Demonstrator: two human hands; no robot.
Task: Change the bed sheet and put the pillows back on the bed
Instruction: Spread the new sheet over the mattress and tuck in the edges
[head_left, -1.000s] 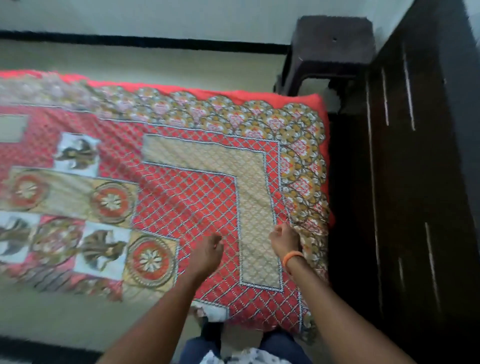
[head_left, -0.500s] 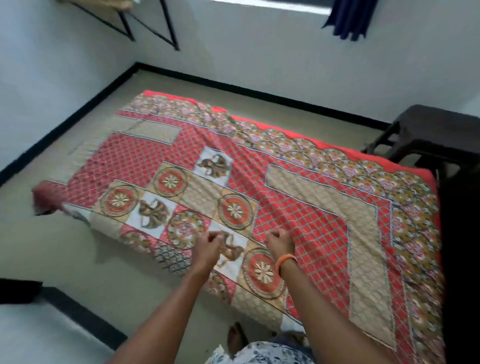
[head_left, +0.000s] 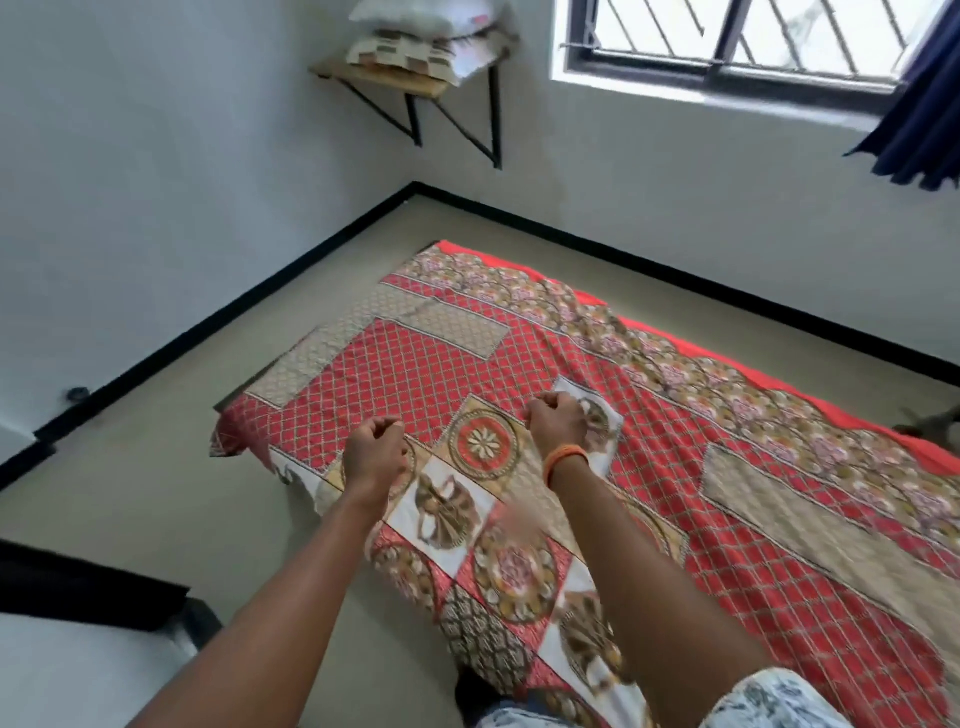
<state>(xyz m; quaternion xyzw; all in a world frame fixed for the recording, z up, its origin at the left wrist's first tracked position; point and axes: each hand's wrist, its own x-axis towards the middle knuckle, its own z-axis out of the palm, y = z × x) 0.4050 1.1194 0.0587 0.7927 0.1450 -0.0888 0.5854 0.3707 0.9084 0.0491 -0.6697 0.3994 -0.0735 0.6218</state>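
Observation:
A red patterned bed sheet (head_left: 415, 374) with gold medallions lies spread over a low mattress on the floor, and its near left corner hangs slightly crumpled. My left hand (head_left: 375, 457) hovers over the sheet's near edge with fingers curled and nothing in it. My right hand (head_left: 556, 421), with an orange band on the wrist, is a loose fist above the sheet's middle. I cannot see it gripping any cloth. Two pillows (head_left: 421, 31) are stacked on a wall shelf (head_left: 379, 78) in the far corner.
A barred window (head_left: 727, 36) with a dark blue curtain (head_left: 924, 114) is on the far wall. Beige floor (head_left: 156, 493) surrounds the mattress on the left and far sides. A black-edged white surface (head_left: 78, 649) sits at lower left.
The view has swung left from the sheet's right end toward its left end and the corner shelf. Both hands moved left along the sheet and lifted off it, fingers now curled.

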